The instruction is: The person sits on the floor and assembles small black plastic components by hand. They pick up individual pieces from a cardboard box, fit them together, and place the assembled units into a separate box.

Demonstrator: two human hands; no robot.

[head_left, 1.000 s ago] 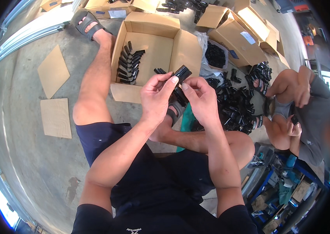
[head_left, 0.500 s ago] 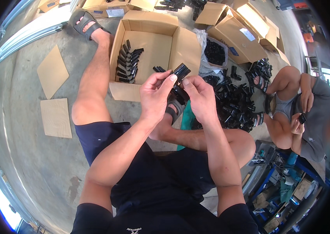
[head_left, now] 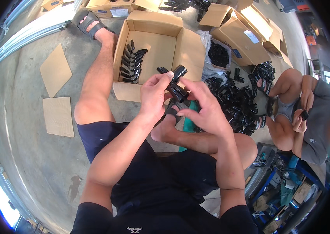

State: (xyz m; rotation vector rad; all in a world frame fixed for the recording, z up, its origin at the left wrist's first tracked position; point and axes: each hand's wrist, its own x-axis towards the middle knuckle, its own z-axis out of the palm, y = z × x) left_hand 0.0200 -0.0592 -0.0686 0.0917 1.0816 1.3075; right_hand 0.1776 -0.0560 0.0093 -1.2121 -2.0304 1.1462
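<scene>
Black plastic fitting (head_left: 175, 82) pinched by both hands' fingers (head_left: 164, 80) above open cardboard box (head_left: 155, 46), loose fittings (head_left: 235, 103) beside.

Two flat cardboard sheets (head_left: 56, 69) on the floor, one open cardboard box (head_left: 155, 46) with a row of black parts (head_left: 131, 62), two hands, left hand (head_left: 154, 95), right hand (head_left: 204, 107), one black fitting (head_left: 176, 82), one seated co-worker (head_left: 309, 117)

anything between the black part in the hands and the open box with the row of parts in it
Nothing visible. The black part is held in the left hand and right hand, just over the near edge of the open box. The row of parts sits at its left side.
</scene>
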